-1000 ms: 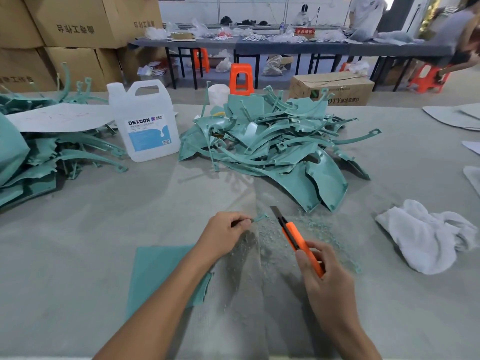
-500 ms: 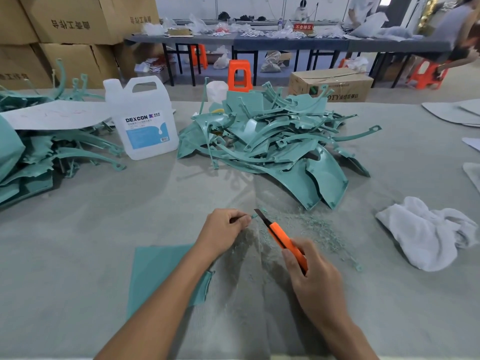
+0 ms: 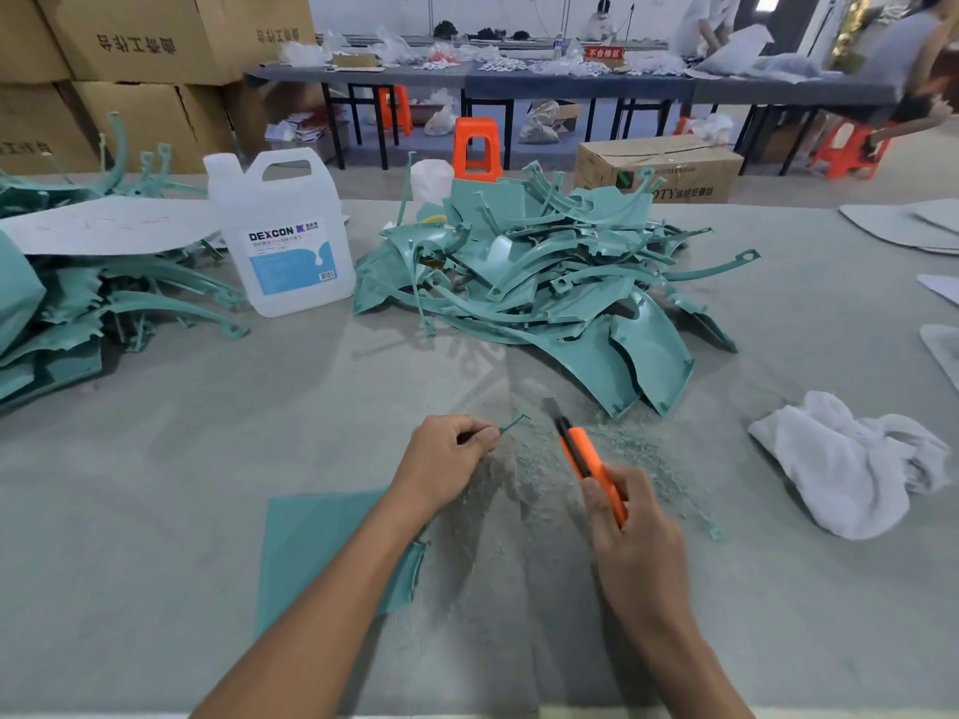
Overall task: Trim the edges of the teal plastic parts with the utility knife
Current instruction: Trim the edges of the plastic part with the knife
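- Soft, even light is spreading over the worktop (image 3: 155, 459), and it is reading bright without harsh glare.
- The pile of teal parts (image 3: 545, 272) is throwing only a short, diffuse shadow beneath its near edge.
- The wide lens is bowing the cardboard boxes (image 3: 129, 38) and the outer edges.
- The person at far right (image 3: 908, 59) is smearing with blur, and a bright opening (image 3: 764, 0) nearby is blowing out white.
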Motion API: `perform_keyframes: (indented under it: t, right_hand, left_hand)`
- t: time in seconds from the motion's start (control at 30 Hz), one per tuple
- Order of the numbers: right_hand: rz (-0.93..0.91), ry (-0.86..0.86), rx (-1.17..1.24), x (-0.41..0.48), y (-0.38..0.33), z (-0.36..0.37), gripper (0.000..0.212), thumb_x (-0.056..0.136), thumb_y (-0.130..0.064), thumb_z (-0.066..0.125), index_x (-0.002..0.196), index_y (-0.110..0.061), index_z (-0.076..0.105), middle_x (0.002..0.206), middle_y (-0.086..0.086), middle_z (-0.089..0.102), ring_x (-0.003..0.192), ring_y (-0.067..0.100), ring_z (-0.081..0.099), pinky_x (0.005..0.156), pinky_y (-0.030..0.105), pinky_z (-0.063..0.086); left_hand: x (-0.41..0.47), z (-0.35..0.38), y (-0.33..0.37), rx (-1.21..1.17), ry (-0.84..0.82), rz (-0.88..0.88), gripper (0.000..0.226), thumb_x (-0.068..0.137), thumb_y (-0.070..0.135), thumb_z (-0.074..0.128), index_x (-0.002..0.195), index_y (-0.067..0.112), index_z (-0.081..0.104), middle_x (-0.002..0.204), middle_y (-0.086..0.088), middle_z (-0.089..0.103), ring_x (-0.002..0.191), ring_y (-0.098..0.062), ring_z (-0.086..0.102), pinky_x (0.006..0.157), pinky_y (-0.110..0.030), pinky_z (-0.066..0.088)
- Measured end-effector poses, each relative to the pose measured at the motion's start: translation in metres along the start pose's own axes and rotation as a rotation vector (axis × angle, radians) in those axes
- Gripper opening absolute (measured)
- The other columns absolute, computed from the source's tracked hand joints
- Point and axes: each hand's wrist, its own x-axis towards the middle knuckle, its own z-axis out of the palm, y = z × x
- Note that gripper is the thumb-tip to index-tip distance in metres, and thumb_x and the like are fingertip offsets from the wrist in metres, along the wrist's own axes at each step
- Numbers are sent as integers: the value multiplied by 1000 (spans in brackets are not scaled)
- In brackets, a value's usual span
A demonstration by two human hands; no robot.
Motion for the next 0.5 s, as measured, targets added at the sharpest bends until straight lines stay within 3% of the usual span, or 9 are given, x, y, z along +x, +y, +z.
perform_keyframes:
  t: [0.13, 0.27, 0.4, 0.5]
  right_hand:
    - [-36, -5, 36, -1, 0, -1, 16, 93, -52, 52, 101, -38, 55, 83, -24, 61, 67, 3, 58, 51, 17, 40]
    - [110, 81, 114, 5, 6, -1, 5, 97, -37, 60, 94, -35, 56, 83, -33, 62, 71, -4, 59, 57, 11, 42]
    - [97, 48, 119, 3, 2, -4, 5, 97, -39, 59, 101, -37, 57, 88, -35, 61, 73, -2, 60, 54, 18, 42]
    - [85, 50, 132, 3, 2, -6, 6, 97, -38, 60, 103, -37, 59, 90, -35, 62, 75, -2, 61, 56, 22, 44]
  left_hand:
    - [-1, -1, 1, 7, -1, -4, 10, 94, 25, 69, 90, 26, 78, 78, 13, 75, 72, 1, 67, 74, -22, 54]
    - [-2, -1, 0, 21, -2, -3, 9, 91, 27, 72, 95, 24, 80, 79, 17, 75, 74, 3, 67, 72, -16, 51]
    - [-1, -6, 6, -242, 48, -112, 7, 85, 21, 79, 82, 27, 78, 77, 10, 76, 70, -1, 67, 66, -13, 49]
    - [2, -16, 13, -401, 73, -172, 7, 89, 18, 74, 88, 12, 76, 84, -2, 78, 78, -10, 71, 79, -26, 58]
